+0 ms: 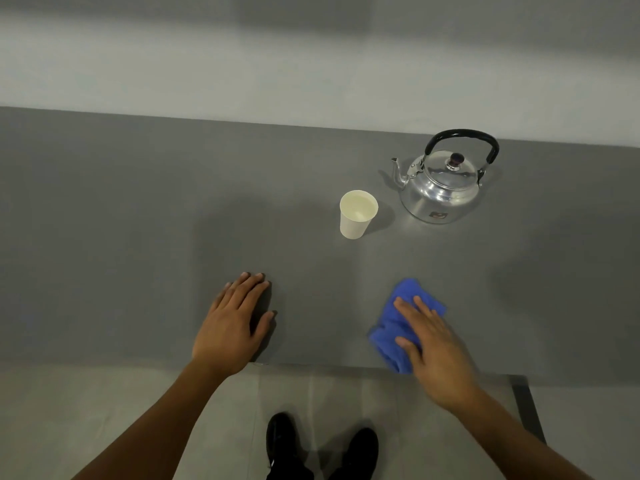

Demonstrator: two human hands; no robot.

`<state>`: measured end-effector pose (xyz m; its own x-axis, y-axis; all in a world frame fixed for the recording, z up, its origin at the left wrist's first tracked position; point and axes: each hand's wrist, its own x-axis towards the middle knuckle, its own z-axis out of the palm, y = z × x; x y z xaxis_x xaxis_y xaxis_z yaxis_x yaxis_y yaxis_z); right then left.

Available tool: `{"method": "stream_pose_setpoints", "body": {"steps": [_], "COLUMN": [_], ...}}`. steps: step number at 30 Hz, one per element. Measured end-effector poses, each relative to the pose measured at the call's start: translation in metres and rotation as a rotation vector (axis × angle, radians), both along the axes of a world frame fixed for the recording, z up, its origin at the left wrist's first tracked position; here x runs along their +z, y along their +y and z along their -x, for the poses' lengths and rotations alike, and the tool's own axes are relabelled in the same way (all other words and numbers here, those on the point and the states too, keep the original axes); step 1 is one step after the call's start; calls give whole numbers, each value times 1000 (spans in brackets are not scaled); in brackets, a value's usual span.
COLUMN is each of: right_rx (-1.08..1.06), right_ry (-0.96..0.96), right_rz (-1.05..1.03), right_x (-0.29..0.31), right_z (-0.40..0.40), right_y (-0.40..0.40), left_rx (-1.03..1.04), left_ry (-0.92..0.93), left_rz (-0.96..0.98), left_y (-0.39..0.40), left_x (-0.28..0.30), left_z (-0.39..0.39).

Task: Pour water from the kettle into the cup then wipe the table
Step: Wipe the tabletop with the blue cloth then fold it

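A shiny metal kettle point(441, 188) with a black handle stands upright at the back right of the grey table point(121, 220), its spout pointing left. A white paper cup point(357, 214) stands upright just left of it, with what looks like water inside. A crumpled blue cloth point(393, 322) lies near the table's front edge. My right hand point(433, 344) lies flat on the cloth, pressing it to the table, and looks slightly blurred. My left hand point(235, 323) rests flat on the table with fingers apart, holding nothing.
The table's front edge runs just below both hands. Beyond it lies a pale floor with my black shoes point(322, 445). A dark table leg point(528, 407) shows at the front right. A pale wall rises behind the table.
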<state>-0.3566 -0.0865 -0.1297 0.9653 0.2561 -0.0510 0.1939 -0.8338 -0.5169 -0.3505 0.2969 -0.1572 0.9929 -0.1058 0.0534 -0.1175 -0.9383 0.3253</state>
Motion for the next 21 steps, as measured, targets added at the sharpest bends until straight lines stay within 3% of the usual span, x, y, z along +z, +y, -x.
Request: {"method": "stream_pose_setpoints", "body": {"steps": [6, 11, 15, 21], "right_rx": [-152, 94, 245, 47], "right_ry": [18, -16, -15, 17], "right_rz": [55, -10, -68, 9], "right_x": [-5, -6, -3, 1], "right_z": [-75, -59, -32, -79], "right_y": [32, 81, 51, 13], "left_rx": [-1, -1, -2, -30], "left_ry": [8, 13, 5, 33], "left_rz": [-5, -5, 2, -28], "left_y": [2, 3, 2, 2], "left_x": [-1, -2, 0, -1], "left_z": [0, -1, 0, -1]}}
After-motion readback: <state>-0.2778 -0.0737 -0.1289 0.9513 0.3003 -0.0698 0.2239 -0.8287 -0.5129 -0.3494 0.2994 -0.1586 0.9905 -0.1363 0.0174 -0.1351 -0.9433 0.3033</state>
